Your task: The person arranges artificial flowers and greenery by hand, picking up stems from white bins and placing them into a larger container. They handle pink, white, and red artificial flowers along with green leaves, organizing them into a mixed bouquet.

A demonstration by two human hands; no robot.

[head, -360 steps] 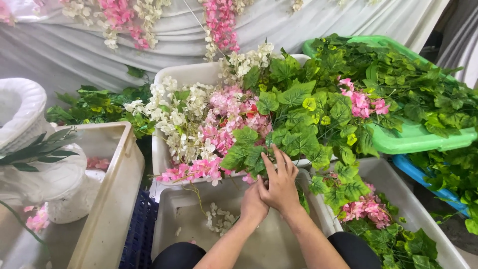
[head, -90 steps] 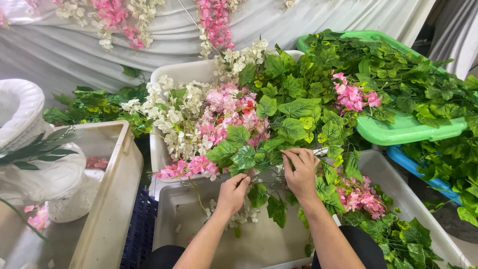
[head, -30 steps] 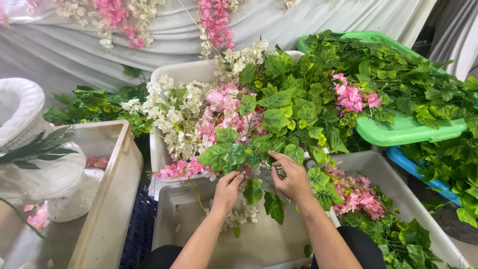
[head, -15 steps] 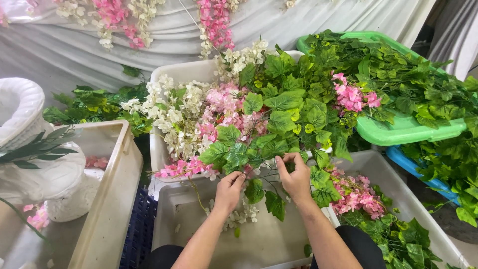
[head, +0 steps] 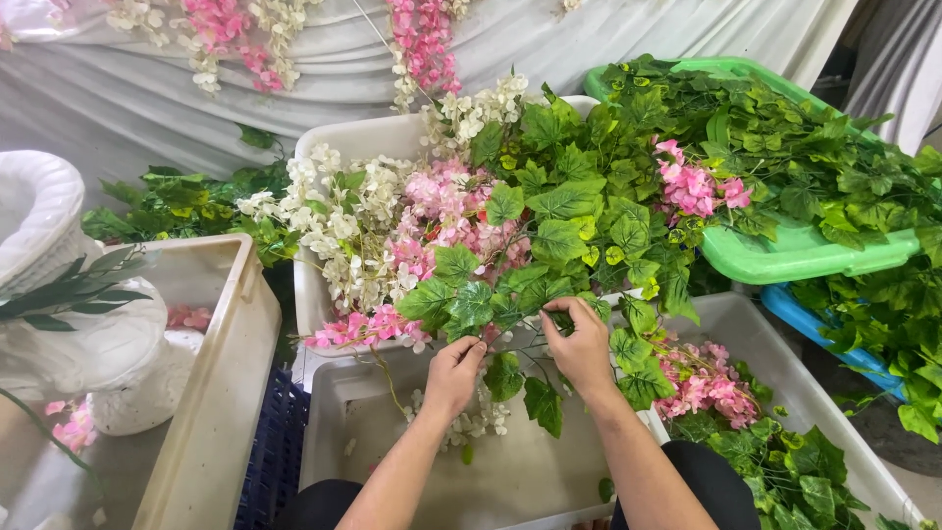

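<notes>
My left hand [head: 453, 371] and my right hand [head: 581, 344] both pinch the stems of a green artificial leaf vine [head: 549, 236], held over a white plastic bin [head: 353, 432] in front of me. The vine spreads upward across pink blossom sprays [head: 446, 211] and white blossom sprays [head: 339, 216] piled in a second white bin [head: 363, 142] behind. A small cluster of white blossoms [head: 471, 424] lies on the near bin's floor below my left hand.
A green tub [head: 795, 257] full of leaf vines sits at the right over a blue tub [head: 814, 329]. Another white bin [head: 775, 344] with pink flowers [head: 702, 378] lies right. A beige crate [head: 211, 393] and a white urn [head: 59, 255] stand left. White draped cloth [head: 638, 39] hangs behind.
Over the past seconds my hands moved from pressing into the foliage to gripping the vine's stems; in the last half second they barely shifted, the leaves settling slightly.
</notes>
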